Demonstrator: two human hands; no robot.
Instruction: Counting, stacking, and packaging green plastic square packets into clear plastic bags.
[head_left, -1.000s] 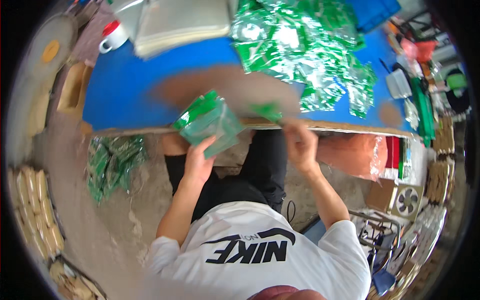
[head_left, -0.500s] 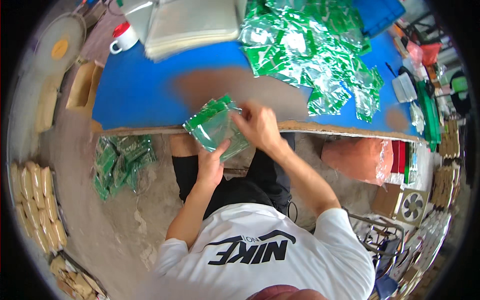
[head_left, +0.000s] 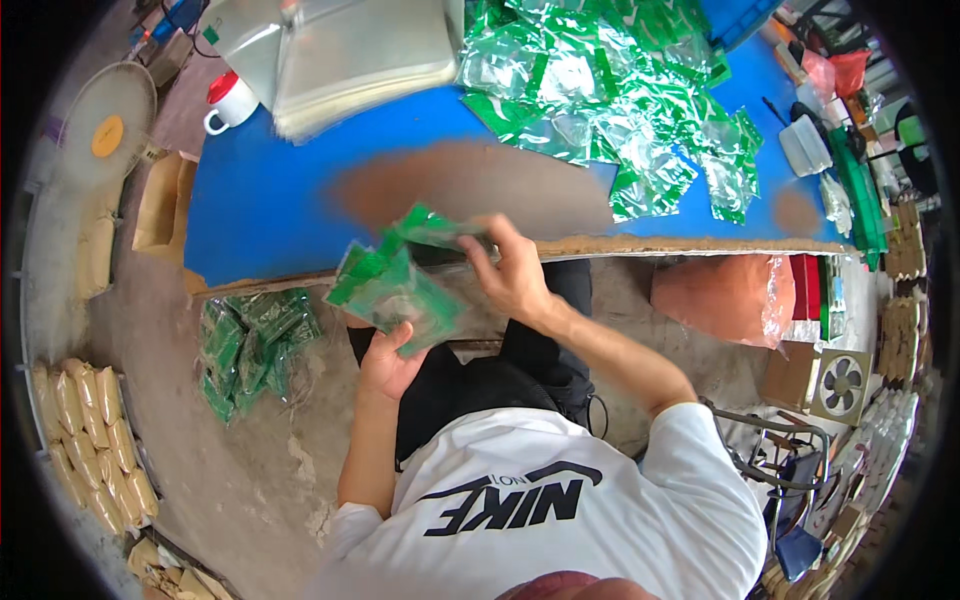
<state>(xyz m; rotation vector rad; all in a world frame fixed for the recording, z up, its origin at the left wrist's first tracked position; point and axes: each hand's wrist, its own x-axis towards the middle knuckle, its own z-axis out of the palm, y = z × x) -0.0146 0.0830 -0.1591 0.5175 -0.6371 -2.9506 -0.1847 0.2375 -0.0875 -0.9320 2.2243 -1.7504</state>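
Note:
My left hand [head_left: 392,364] is closed on the lower edge of a small stack of clear plastic bags with green bands [head_left: 395,292], the thumb lying on top. It holds the stack over my lap, just in front of the table edge. To its right, my right hand [head_left: 512,272] pinches the end of one green-banded plastic bag [head_left: 432,232]. That bag is raised over the upper part of the stack, its far end close to the stack's green edge; whether they touch I cannot tell. Motion blurs both the bag and the stack.
The blue table [head_left: 265,200] with a worn brown patch lies ahead. A heap of green-and-clear bags [head_left: 600,100] covers its right part. Large clear sheets [head_left: 365,65] and a white mug with red [head_left: 232,102] are at the left. Bundled green bags [head_left: 255,345] lie on the floor.
The stack and my left hand have shifted left and slightly down. My right hand has drawn one bag up from the stack, so the two now stand apart.

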